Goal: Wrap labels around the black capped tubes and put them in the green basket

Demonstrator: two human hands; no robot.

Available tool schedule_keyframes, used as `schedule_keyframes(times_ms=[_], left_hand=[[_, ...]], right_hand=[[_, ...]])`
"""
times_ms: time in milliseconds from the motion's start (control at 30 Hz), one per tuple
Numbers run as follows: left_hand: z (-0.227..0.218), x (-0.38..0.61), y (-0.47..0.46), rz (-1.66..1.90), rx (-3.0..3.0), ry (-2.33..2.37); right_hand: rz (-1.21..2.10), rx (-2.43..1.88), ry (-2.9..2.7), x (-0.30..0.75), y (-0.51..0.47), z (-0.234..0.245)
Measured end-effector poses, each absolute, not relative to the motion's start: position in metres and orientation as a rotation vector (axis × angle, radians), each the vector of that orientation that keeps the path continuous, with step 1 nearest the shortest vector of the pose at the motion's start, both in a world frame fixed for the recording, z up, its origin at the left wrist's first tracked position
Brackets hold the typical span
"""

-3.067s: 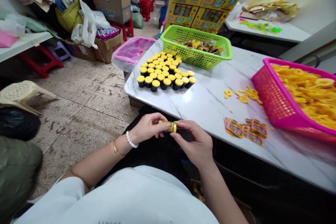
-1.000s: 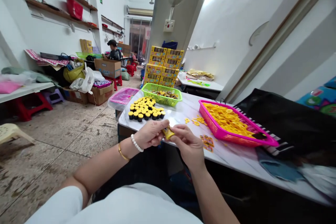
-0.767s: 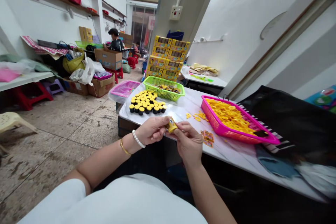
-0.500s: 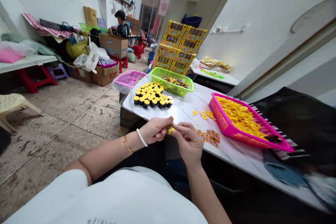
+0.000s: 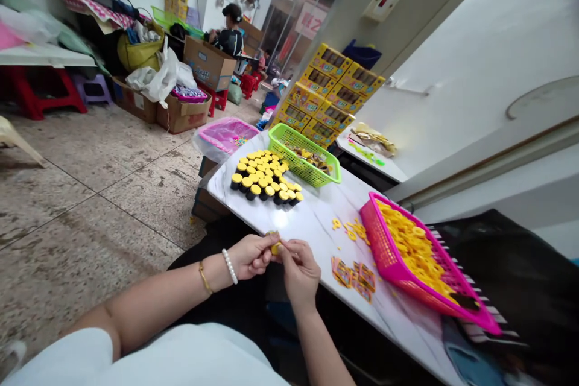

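My left hand [image 5: 252,257], with a white bead bracelet and a gold bangle on its wrist, is closed in a pinch on a small yellow piece [image 5: 275,248]. My right hand [image 5: 302,270] pinches the same piece from the other side, thumb and forefinger together. Fingers cover most of it, so its full shape is hidden. Both hands are just off the front edge of the marble-patterned table [image 5: 316,217]. Beyond them stand many small black jars with yellow lids [image 5: 265,176]. To the right lie loose yellow rings [image 5: 355,230] and colourful printed cards [image 5: 355,277].
A pink basket [image 5: 375,235] full of yellow rings stands at the right. At the table's far end is a green basket [image 5: 312,176] of small packed items. Stacked yellow boxes [image 5: 323,96] rise behind it. A co-worker [image 5: 230,33] sits in the background near cardboard boxes [image 5: 208,63].
The camera view has tilted and shifted, so the hands appear lower and further left. Both hands still pinch the yellow piece, which shows slightly more between the fingers.
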State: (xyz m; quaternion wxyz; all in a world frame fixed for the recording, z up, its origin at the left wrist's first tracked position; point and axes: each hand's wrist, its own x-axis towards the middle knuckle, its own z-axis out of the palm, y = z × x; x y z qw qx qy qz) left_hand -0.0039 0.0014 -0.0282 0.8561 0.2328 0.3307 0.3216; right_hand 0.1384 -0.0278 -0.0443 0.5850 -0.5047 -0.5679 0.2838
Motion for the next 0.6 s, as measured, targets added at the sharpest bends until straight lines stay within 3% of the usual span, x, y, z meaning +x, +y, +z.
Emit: schedule_keyframes(times_ms=[167,433,600], left_hand=[[-0.034,-0.015,0.009,0.652,0.513,0.689],[-0.041,-0.026,0.007,0.694,0.8,0.699],[-0.041,-0.034,-0.001,1.098,1.063,0.901]], right_hand=[[0.93,-1.206,-1.546,0.14,-0.015,-0.032],[0.926,-1.314,-1.53,0.139,-0.025,-0.023],[1.023,-1.205,-1.287,0.129,-0.035,-0.025]])
